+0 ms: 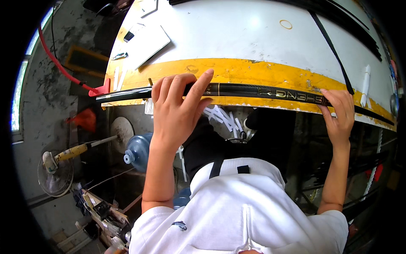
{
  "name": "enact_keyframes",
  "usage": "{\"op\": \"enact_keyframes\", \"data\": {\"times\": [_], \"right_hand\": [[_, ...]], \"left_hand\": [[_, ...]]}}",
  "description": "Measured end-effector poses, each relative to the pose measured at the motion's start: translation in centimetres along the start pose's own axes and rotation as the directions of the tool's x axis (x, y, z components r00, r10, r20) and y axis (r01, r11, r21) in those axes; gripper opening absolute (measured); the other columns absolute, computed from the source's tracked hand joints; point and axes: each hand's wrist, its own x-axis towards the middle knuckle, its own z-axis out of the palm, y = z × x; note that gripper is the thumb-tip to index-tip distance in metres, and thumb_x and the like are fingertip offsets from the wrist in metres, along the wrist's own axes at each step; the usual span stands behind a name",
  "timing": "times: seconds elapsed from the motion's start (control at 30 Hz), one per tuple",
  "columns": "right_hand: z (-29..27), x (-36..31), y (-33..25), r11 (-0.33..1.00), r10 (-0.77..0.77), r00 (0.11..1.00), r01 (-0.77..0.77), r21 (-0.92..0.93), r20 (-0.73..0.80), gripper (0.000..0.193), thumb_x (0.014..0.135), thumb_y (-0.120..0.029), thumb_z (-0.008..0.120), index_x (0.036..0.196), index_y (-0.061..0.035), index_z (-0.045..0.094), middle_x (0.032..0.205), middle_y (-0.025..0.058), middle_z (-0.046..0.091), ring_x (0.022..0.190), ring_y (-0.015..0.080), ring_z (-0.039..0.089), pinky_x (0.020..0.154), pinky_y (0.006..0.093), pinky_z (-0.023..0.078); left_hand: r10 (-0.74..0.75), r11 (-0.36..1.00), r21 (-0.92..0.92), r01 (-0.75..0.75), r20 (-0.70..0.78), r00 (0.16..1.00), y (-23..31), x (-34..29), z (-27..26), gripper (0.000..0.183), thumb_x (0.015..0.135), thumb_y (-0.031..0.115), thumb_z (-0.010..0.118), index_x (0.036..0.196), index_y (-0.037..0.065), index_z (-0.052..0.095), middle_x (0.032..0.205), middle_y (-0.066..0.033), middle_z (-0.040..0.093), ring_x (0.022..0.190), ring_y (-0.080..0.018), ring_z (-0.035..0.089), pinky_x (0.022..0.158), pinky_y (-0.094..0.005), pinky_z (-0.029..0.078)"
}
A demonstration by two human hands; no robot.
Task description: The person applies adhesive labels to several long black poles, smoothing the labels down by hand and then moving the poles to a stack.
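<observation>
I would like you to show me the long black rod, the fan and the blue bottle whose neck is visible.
Long black rod (243, 89), head view: middle of its shaft.
Fan (55, 178), head view: its round cage.
Blue bottle (141, 149), head view: its body.

A long, slim black rod with a glossy finish is marked by thin gold bands and, toward its right part, by large gold lettering. It is laid nearly level from side to side along the table's near yellow edge, its left end slightly lower than its middle in the view, and is grasped by the left hand and the right hand.
</observation>
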Motion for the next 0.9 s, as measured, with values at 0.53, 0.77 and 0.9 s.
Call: {"op": "enact_keyframes", "data": {"times": [0.53, 0.77, 0.9], "right_hand": [[0.4, 1.5, -0.9, 0.999, -0.019, 0.999, 0.021, -0.043, 0.034, 0.038, 0.072, 0.005, 0.072, 0.108, -0.0043, 0.063, 0.102, 0.0111, 0.064, 0.094, 0.0279, 0.061, 0.083, 0.0376, 0.046], [-2.3, 1.7, 1.2, 0.989, -0.053, 0.999, 0.053, -0.139, 0.001, 0.045, 0.066, 0.008, 0.072, 0.109, -0.0036, 0.065, 0.106, 0.0103, 0.064, 0.101, 0.0271, 0.060, 0.087, 0.0376, 0.048], [-4.3, 2.0, 2.2, 0.949, -0.091, 0.993, 0.109, -0.294, 0.076, 0.046, 0.072, 0.008, 0.069, 0.116, -0.0059, 0.063, 0.116, 0.0092, 0.063, 0.113, 0.0270, 0.058, 0.098, 0.0385, 0.046]], "left_hand": [[-0.023, 1.000, -0.017, 0.023, 0.010, 1.000, -1.8, -2.0, -0.6, 0.041, 0.075, 0.018, 0.071, 0.115, 0.009, 0.063, 0.092, -0.0072, 0.060, 0.086, -0.0278, 0.056, 0.081, -0.0376, 0.043], [-0.077, 0.987, -0.137, 0.081, 0.039, 0.996, 1.2, -3.4, -2.4, 0.039, 0.074, 0.025, 0.075, 0.107, 0.005, 0.066, 0.085, -0.0082, 0.064, 0.072, -0.0249, 0.061, 0.061, -0.0339, 0.046], [-0.065, 0.951, -0.288, 0.114, 0.174, 0.983, 3.1, -4.5, -2.4, 0.040, 0.074, 0.024, 0.076, 0.106, 0.001, 0.064, 0.081, -0.0108, 0.063, 0.066, -0.0251, 0.061, 0.056, -0.0315, 0.046]]}}
